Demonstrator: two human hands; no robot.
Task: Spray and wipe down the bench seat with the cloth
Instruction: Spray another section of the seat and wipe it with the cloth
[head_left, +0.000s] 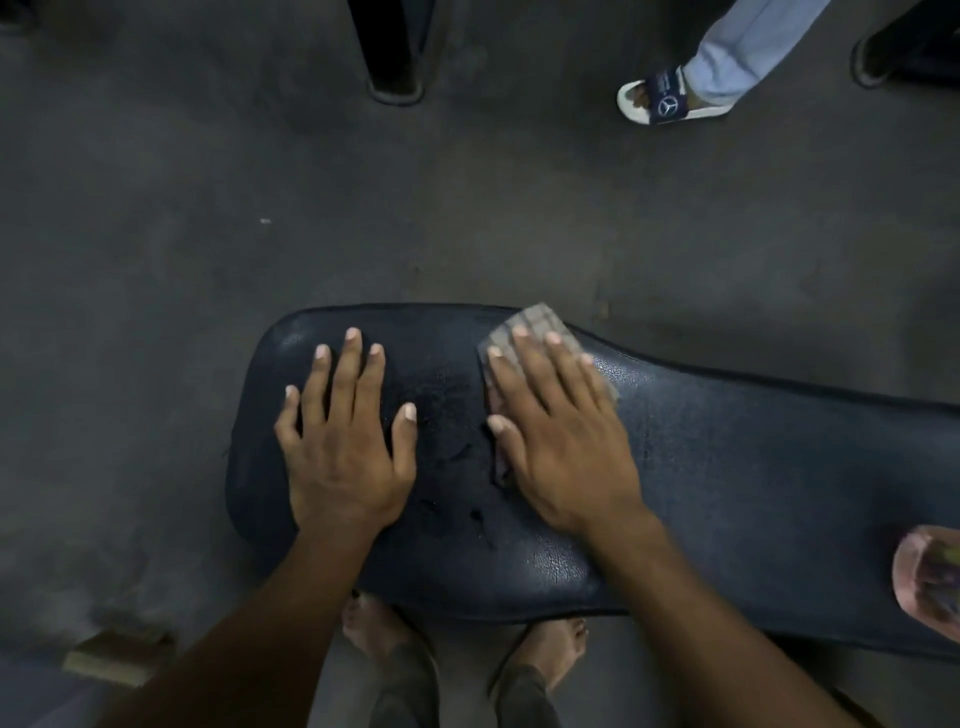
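- Head view: you are looking straight down at the dark blue bench seat (701, 467), which runs from the middle of the picture out past the right edge.
- Your left hand (345, 441) lies flat on the rounded left end of the seat, fingers spread and grasping nothing.
- Your right hand (558, 436) is also flat and unclenched, palm down, pressing the cloth (540, 325) against the seat near its far edge.
- The cloth is a folded, checked, greyish piece; most of it is hidden under your right hand, with one corner showing past the fingertips and a strip showing beside the thumb.
- Between your two hands the seat surface looks darker and scuffed, with small torn patches.
- A pinkish rounded object (930, 582) sits on the seat at the right edge, cut off by the frame; you cannot tell what it is.
- Your bare feet (379, 629) stand on the grey floor (156, 260) just below the seat's near edge.
- Another person's sandalled foot (670, 101) stands well apart at the top right.
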